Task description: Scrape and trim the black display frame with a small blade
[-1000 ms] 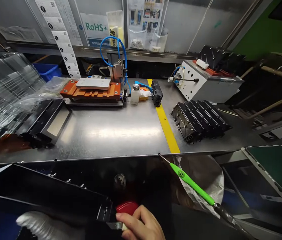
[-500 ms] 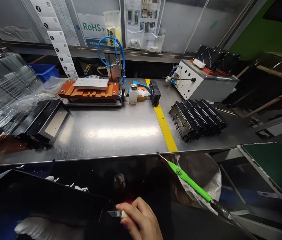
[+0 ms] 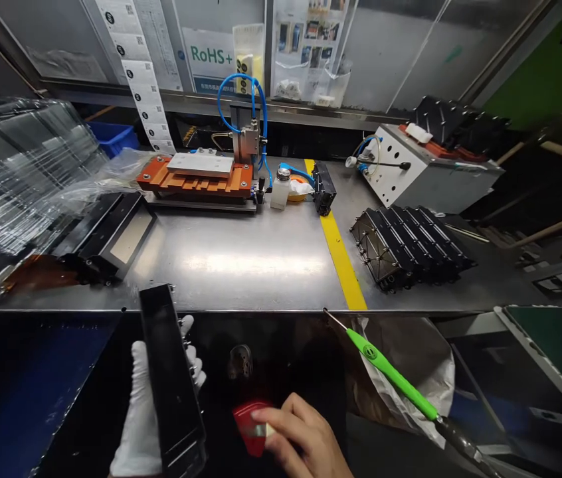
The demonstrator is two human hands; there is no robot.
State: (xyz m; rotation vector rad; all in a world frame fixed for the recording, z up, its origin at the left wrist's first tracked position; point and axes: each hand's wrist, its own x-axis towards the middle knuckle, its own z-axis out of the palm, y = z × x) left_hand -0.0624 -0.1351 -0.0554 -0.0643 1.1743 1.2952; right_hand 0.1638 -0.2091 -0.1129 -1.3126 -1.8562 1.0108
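My left hand (image 3: 139,415), in a white glove, is wrapped round a long black rectangular housing (image 3: 169,372). It holds the housing upright and slightly tilted, below the front edge of the workbench (image 3: 234,282). My bare right hand (image 3: 308,435) pinches a small blade with a cream-coloured grip (image 3: 267,431). The blade is smeared by motion and points left, apart from the housing. Behind it shows a red object (image 3: 247,417) whose kind I cannot make out.
A green-handled electric screwdriver (image 3: 393,372) lies in front of the bench edge. Black finned housings (image 3: 410,245) stand in a row at right, and another black unit (image 3: 106,242) lies left. An orange fixture (image 3: 201,176) and a white bottle (image 3: 280,189) are at the back.
My left hand has brought the black housing from lower left toward the middle and turned it upright. My right hand with the blade has shifted slightly right. The view has turned a little.
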